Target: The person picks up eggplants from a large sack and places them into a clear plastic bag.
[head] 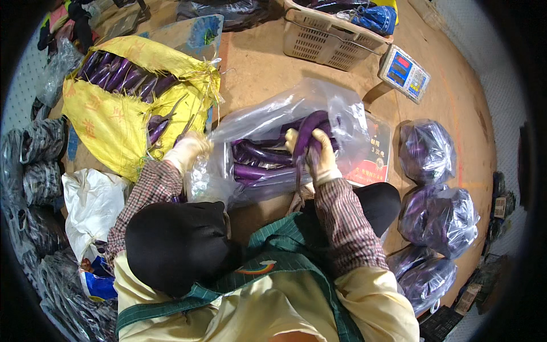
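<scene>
My right hand [324, 156], in a pale glove, grips a curved purple eggplant [314, 124] above the opening of a clear plastic bag [295, 100]. Several long eggplants [260, 156] lie inside that bag. My left hand [192, 149], gloved too and slightly blurred, is between the bag's left edge and a yellow woven sack [107, 117]. Whether its fingers hold anything cannot be made out. Through the torn sack, rows of eggplants [124, 75] show, and a few loose ones [158, 128] rest at its lower opening. The bag partly covers a scale platform [378, 149].
The scale's display [405, 72] stands behind the platform. A plastic crate [324, 47] with eggplants is at the back. Filled clear bags [427, 151] line the right side. At left are a white sack [94, 209] and stacked plastic bags [42, 184]. Another person [64, 21] is far left.
</scene>
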{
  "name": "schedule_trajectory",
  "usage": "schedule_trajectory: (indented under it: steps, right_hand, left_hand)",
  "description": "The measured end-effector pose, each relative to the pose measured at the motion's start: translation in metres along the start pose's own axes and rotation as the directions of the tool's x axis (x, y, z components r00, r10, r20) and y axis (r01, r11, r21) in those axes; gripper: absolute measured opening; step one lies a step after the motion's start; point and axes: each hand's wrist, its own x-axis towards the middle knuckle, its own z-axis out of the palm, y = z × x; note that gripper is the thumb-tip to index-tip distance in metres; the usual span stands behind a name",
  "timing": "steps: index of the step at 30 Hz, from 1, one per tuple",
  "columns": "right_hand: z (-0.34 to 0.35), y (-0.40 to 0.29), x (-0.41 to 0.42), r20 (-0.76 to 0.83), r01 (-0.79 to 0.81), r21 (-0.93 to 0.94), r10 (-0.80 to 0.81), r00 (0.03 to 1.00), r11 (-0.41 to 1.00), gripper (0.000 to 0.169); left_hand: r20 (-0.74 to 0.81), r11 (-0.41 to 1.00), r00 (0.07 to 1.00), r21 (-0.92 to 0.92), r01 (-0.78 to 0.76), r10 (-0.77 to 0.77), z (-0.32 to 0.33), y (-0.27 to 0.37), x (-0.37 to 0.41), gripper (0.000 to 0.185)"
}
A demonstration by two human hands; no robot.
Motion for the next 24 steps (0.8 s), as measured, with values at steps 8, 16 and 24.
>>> schedule_trajectory:
  steps: [8, 16, 24]
  right_hand:
    - [-0.06, 0.039, 0.056, -0.462, -0.184, -0.606, -0.154, 0.874, 0.774, 0.042]
    - [-0.059, 0.009, 0.017, -0.168, -0.114, -0.873, -0.073, 0.983, 0.474, 0.035]
    - [-0.056, -0.013, -0.008, -0.165, -0.082, -0.879, -0.138, 0.977, 0.47, 0.031]
  left_hand:
    - [-0.134, 0.906, 0.915, -0.14, -0.399, 0.382, -0.015, 0.025, -0.023, 0.021]
    - [-0.509, 0.947, 0.833, 0.318, -0.052, 0.217, -0.029, -0.081, -0.133, 0.014]
    - [-0.622, 0.841, 0.782, 0.41, 0.353, -0.025, 0.109, -0.188, -0.126, 0.044]
